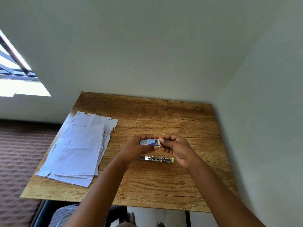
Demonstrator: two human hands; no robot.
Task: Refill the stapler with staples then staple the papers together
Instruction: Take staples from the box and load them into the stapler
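Stapler (156, 159) lies flat on the wooden tabletop (164, 115), a little nearer the viewer than the two hands. It is a long silver metal piece with a yellow end on its right, set crosswise to the viewer, and it seems to be opened out flat, with small holes showing along its middle. Nothing is touching it.

Seen from the head camera, both bare forearms reach in from the bottom edge and meet above the middle of the tabletop. The left hand (136, 147) is wrapped around a small staple box (148, 142), white and blue with tiny printing too small to read. The right hand (176, 147) pinches the right end of that box between thumb and fingertips, where a pale inner tray (157, 143) pokes out a short way. What is inside the tray cannot be made out.

On the left part of the tabletop, well apart from the stapler, rests a loose pile of white papers (77, 149) with torn, ragged edges, the sheets fanned unevenly over one another.

Plain pale walls stand behind and to the right of the tabletop, and a bright window (14, 76) is at the far left.
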